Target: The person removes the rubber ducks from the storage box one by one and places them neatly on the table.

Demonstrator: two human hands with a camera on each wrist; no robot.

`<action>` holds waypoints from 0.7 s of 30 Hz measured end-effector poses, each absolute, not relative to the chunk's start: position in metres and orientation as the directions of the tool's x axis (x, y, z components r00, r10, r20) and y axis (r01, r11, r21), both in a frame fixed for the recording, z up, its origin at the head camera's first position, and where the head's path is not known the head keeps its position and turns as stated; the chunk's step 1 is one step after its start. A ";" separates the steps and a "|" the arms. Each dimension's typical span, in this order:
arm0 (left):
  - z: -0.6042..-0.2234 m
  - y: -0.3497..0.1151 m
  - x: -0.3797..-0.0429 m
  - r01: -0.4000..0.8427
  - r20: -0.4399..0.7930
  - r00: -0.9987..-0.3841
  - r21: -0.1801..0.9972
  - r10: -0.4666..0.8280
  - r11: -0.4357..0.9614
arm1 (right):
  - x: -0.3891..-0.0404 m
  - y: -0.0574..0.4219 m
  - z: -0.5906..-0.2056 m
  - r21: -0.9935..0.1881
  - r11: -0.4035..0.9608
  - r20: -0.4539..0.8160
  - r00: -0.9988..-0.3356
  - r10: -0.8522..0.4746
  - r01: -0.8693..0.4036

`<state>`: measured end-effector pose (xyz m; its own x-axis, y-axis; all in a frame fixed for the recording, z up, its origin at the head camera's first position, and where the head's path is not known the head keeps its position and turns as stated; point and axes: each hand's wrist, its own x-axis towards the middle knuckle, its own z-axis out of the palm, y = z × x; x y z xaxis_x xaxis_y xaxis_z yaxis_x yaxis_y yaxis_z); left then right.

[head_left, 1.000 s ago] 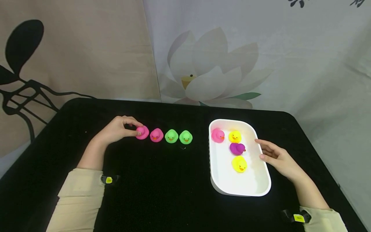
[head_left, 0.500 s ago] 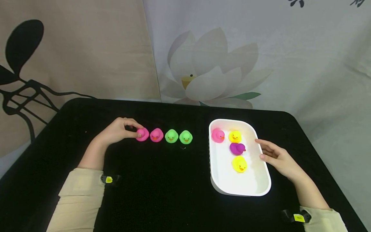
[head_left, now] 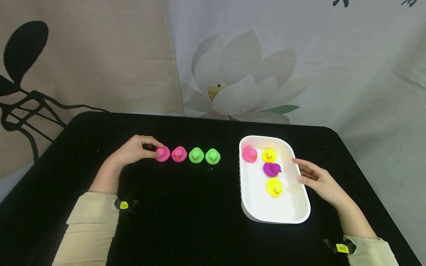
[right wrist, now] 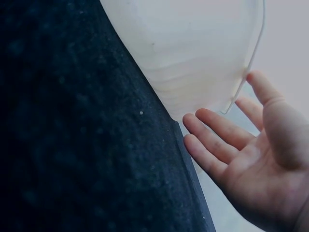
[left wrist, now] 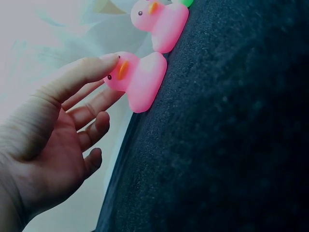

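My left hand [head_left: 134,149] pinches a pink rubber duck [head_left: 163,153] by its head, thumb on one side and fingers on the other. The duck sits upright on the black cloth, at the left end of a row. To its right come a second pink duck [head_left: 179,154], a green duck [head_left: 196,155] and another green duck [head_left: 212,156]. At the right, my right hand [right wrist: 260,164] touches the rim of a white tray [head_left: 296,218], its fingers extended along the side wall. Inside the tray are a pink duck [head_left: 249,154], a purple duck [head_left: 271,169] and two yellow ducks.
Black cloth [head_left: 186,214] covers the table. A pale curtain [head_left: 359,74] printed with a lotus flower hangs behind the far edge. Bands with dark devices are on both wrists.
The pinched pink duck has shifted slightly toward me, into line with the others, and my left hand has lowered with it. The right hand and tray stay in place.
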<state>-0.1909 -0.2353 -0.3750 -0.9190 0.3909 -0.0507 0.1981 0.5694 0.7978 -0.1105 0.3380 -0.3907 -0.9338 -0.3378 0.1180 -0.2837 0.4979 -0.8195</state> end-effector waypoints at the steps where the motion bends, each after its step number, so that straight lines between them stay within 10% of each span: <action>1: -0.375 -0.235 -0.191 0.196 -0.054 -0.920 0.795 0.389 0.575 | -0.110 0.338 -0.390 -0.821 0.495 0.118 -0.934 -0.338 -0.283; 21: -0.355 -0.223 -0.186 0.291 0.074 -0.916 0.800 0.394 0.525 | -0.110 0.336 -0.389 -0.824 0.486 0.127 -0.931 -0.342 -0.291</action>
